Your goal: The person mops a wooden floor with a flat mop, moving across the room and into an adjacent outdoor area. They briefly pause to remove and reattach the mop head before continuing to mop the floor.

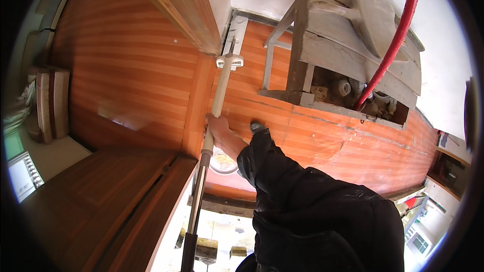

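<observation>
My right hand (pixel 218 128), at the end of a black sleeve, is closed around the beige upper tube of a long mop handle (pixel 220 96). Below the hand in the picture, the handle continues as a metal tube with a dark grip. Its far end meets a white plastic joint (pixel 229 61) and a flat, pale mop head (pixel 238 32), which lies on the orange wood-patterned floor (pixel 253 60) along the wall beside the door frame. My left hand is out of view. A dark shoe tip (pixel 258 127) shows close to my right forearm.
A worn wooden stand (pixel 340 49) holds bottles and jars in its open compartment; a scoop-like object (pixel 372 22) lies on top. A red hose or pole (pixel 395 41) crosses it. A wooden door frame (pixel 181 3) and brown door (pixel 113 204) stand left. A round-rimmed object (pixel 224 161) is partly hidden behind my wrist.
</observation>
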### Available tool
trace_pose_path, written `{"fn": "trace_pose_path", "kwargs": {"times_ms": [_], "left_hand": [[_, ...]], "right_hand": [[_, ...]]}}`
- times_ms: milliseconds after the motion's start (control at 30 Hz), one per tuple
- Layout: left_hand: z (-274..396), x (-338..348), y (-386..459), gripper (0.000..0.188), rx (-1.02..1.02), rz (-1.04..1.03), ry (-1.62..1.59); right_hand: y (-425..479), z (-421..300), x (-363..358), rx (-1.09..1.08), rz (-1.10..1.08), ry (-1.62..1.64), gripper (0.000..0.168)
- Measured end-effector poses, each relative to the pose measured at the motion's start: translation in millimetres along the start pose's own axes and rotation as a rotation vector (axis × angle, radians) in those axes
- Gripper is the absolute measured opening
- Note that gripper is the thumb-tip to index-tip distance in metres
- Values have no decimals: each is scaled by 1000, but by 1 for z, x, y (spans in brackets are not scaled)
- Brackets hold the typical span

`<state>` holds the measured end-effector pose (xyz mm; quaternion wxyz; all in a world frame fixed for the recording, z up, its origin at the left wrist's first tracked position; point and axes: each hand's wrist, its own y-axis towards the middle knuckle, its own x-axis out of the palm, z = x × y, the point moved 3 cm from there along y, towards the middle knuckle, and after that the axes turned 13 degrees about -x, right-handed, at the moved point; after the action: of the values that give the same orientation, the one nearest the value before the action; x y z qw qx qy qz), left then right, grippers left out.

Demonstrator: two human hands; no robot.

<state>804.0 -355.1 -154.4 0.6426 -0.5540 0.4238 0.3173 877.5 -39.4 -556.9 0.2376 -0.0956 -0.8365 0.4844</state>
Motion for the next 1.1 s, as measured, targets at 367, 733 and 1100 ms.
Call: {"fn": "trace_pose_path", "kwargs": {"times_ms": [367,733,1100], "left_hand": [[5,-25,31,22,263,62,94],[-60,15,-43,31,-134,29,-42],[-25,-12,-77,27,224,340,106]], "right_hand": [[-4,-8,-23,-82,67,44,22],[-33,42,-26,-9,15,-152,20],[-42,-4,-19,176,-60,99,19]]}}
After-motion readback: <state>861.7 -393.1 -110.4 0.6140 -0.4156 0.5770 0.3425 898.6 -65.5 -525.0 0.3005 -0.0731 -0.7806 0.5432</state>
